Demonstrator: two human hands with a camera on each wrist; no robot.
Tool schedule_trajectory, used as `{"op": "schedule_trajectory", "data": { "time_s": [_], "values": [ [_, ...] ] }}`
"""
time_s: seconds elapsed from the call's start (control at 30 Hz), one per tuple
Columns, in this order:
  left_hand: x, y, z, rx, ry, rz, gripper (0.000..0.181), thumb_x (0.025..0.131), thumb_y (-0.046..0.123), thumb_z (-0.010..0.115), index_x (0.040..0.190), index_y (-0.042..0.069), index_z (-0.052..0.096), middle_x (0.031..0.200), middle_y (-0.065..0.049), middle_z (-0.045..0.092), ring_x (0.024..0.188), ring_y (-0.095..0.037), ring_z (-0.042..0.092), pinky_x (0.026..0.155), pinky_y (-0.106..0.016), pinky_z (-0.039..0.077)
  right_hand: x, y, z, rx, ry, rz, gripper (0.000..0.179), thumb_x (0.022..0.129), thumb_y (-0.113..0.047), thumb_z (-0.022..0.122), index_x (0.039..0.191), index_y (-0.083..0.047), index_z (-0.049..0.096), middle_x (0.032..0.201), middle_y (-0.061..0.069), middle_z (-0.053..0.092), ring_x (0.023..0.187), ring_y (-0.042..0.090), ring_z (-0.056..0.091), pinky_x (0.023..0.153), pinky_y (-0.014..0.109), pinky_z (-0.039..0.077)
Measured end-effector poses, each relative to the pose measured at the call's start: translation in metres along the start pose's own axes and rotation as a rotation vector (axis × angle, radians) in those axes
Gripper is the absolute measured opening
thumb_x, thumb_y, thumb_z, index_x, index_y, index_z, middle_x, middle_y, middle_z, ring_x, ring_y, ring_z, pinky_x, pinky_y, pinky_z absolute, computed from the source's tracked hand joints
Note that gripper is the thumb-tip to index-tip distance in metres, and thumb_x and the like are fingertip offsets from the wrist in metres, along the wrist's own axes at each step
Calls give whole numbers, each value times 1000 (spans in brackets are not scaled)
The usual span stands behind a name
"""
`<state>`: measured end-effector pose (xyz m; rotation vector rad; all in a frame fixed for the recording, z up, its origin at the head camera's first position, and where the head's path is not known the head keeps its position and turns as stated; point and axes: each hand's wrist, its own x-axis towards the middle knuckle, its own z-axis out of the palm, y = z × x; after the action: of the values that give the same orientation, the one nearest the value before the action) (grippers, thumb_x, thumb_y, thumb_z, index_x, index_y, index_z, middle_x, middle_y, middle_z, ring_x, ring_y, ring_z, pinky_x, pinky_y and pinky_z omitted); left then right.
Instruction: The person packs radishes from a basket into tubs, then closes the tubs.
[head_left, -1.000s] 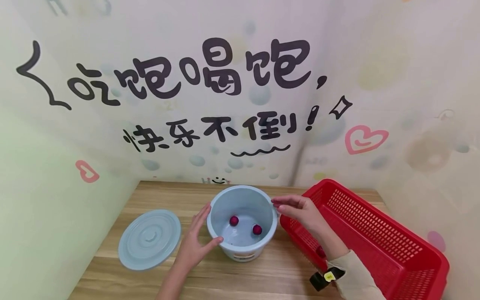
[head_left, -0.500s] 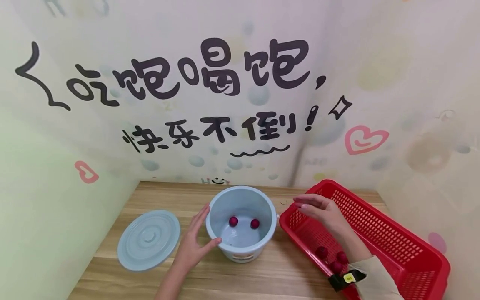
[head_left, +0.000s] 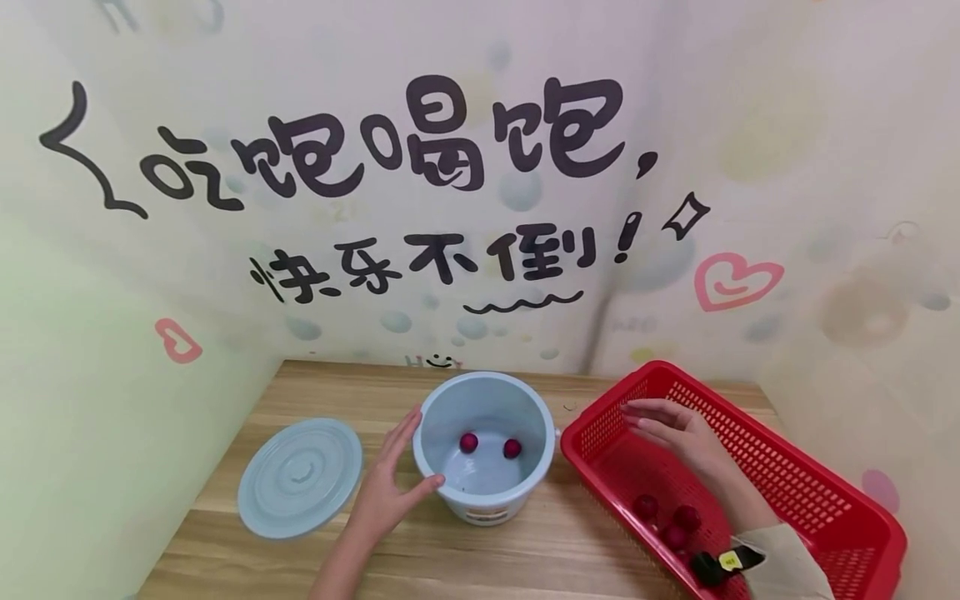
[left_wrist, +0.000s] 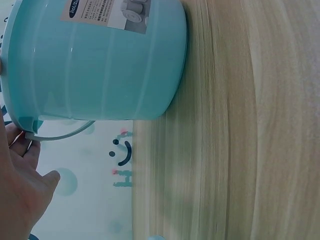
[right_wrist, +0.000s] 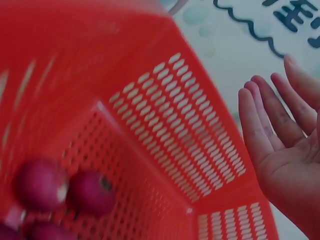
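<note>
A light blue bucket [head_left: 485,500] stands upright on the table with two small purple-red, round radishes [head_left: 468,442] on its floor. My left hand [head_left: 386,492] rests at the bucket's left rim, fingers straight and thumb spread toward the near rim. In the left wrist view, its fingertips are by the ear of the bucket's handle [left_wrist: 65,136]. My right hand [head_left: 682,437] is over the far left part of a red perforated basket [head_left: 817,492], with its fingers extended and holding nothing. Several more radishes [right_wrist: 92,192] lie in the basket's near left corner, below my right wrist.
A round light blue lid [head_left: 300,479] lies flat on the wooden table [head_left: 390,558], left of the bucket. Behind the table rises a wall [head_left: 450,333] with black lettering. The basket's raised sides stand close to the bucket's right.
My right hand has moved right, from beside the bucket's rim to over the basket, uncovering the radishes there. One radish in the bucket has shifted slightly. My left hand has stayed in place.
</note>
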<state>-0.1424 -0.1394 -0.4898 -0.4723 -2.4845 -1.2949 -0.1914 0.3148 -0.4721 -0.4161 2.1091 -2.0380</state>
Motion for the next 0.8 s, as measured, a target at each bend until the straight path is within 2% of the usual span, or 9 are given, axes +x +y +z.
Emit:
{"op": "schedule_trajectory", "data": {
  "time_s": [0.27, 0.57, 0.8],
  "values": [
    [0, 1, -1, -6, -4, 3, 90, 76, 28, 84, 154, 16, 39, 159, -12, 40, 143, -41, 40, 105, -72, 39, -9, 17, -19, -51, -71, 57, 37, 102, -5, 53, 138, 6, 51, 123, -12, 70, 111, 3, 69, 93, 24, 59],
    [1, 0, 0, 2, 0, 9, 90, 76, 27, 84, 153, 15, 39, 158, -13, 40, 142, -44, 41, 104, -72, 40, -12, 37, -37, -118, -236, 193, 43, 103, -11, 52, 142, 6, 47, 129, 0, 70, 115, 11, 69, 95, 27, 59],
    [1, 1, 0, 3, -2, 7, 90, 75, 26, 84, 153, 14, 40, 158, -14, 41, 142, -45, 41, 105, -73, 39, -15, 51, -45, -40, -380, 237, 43, 103, -5, 50, 141, 12, 43, 135, 11, 65, 119, 9, 66, 97, 25, 57]
  ]
}}
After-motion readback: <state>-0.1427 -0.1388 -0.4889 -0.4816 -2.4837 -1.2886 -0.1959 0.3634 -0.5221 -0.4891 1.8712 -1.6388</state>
